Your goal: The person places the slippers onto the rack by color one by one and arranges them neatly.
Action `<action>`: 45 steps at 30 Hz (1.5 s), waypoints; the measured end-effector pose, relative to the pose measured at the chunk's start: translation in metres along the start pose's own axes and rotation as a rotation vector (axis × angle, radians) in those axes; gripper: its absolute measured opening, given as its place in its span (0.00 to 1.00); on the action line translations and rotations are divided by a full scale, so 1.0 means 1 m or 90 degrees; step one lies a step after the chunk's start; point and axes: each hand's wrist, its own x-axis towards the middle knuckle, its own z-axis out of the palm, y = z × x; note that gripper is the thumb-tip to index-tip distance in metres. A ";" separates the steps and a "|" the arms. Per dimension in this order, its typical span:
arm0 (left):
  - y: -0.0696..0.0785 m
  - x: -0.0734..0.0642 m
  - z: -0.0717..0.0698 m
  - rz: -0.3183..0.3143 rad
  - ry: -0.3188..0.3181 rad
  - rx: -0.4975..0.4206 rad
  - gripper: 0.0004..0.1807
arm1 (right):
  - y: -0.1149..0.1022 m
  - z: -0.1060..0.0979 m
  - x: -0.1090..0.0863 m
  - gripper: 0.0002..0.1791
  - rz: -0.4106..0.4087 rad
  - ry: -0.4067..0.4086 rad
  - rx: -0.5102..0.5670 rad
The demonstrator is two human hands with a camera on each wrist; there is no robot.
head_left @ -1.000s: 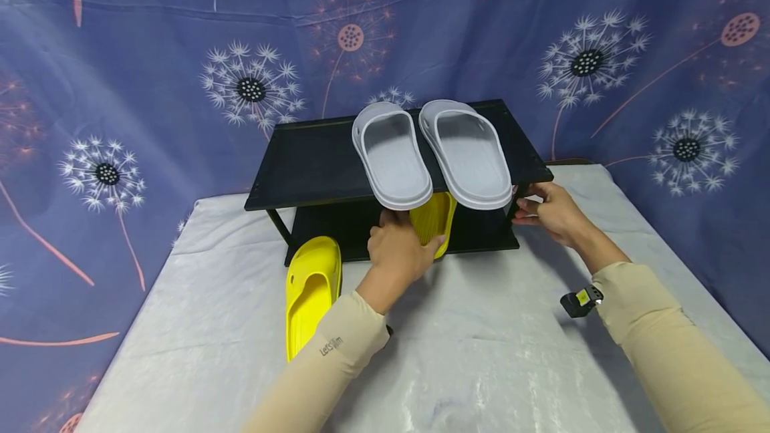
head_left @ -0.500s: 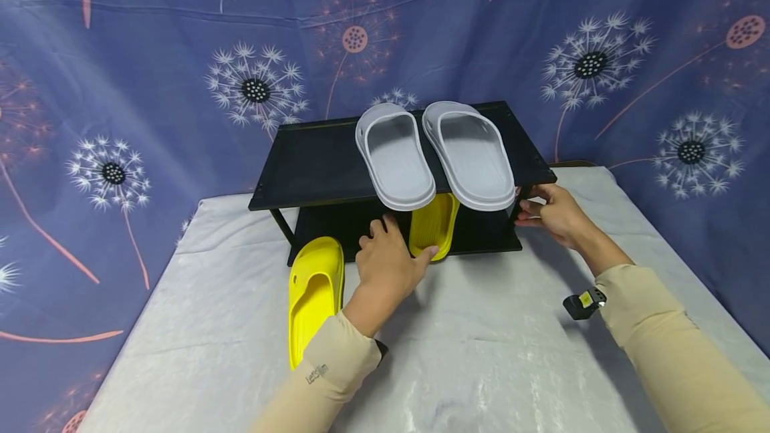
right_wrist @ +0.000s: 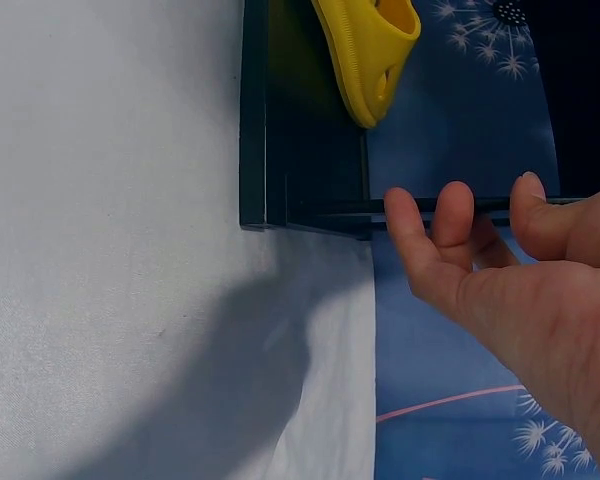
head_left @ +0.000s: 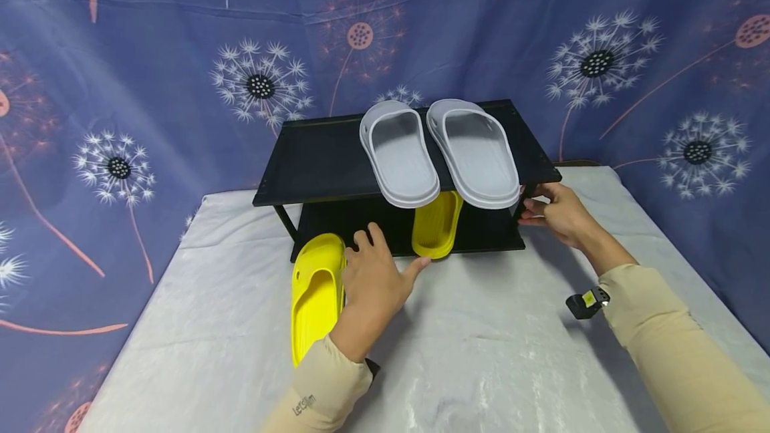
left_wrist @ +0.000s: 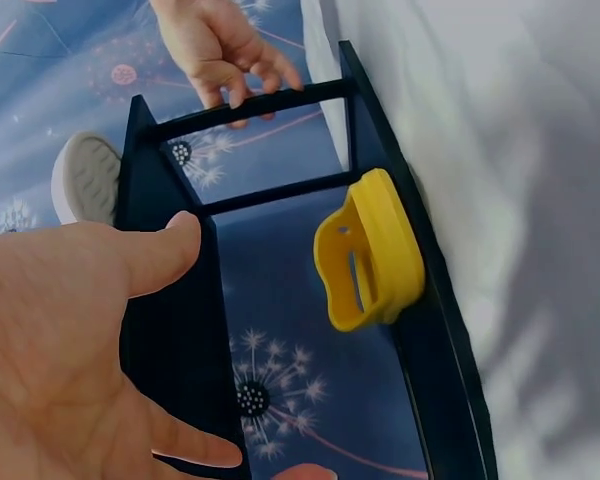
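Note:
In the head view, my left hand [head_left: 374,279] is spread with nothing in it. It is just right of a yellow clog [head_left: 315,299] that leans with its toe up at the rack's front left; whether they touch I cannot tell. The other yellow clog [head_left: 437,226] sits on the lower shelf of the black shoe rack [head_left: 325,159], apart from the left hand. My right hand [head_left: 559,216] holds a thin post [right_wrist: 355,208] at the rack's right end, fingers and thumb bent at it.
Two grey clogs, the left one [head_left: 400,156] and the right one [head_left: 475,156], stand side by side on the top shelf, overhanging its front edge. A white cloth [head_left: 481,353] covers the table. Behind the rack hangs a blue dandelion-print curtain [head_left: 421,19].
My left hand has let go of the yellow clog on the lower shelf and moved left, toward the other yellow clog. The right hand stays at the rack's post.

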 end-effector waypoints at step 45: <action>-0.080 -0.029 0.000 -0.127 0.080 0.000 0.62 | 0.000 0.000 0.000 0.17 -0.004 -0.004 0.035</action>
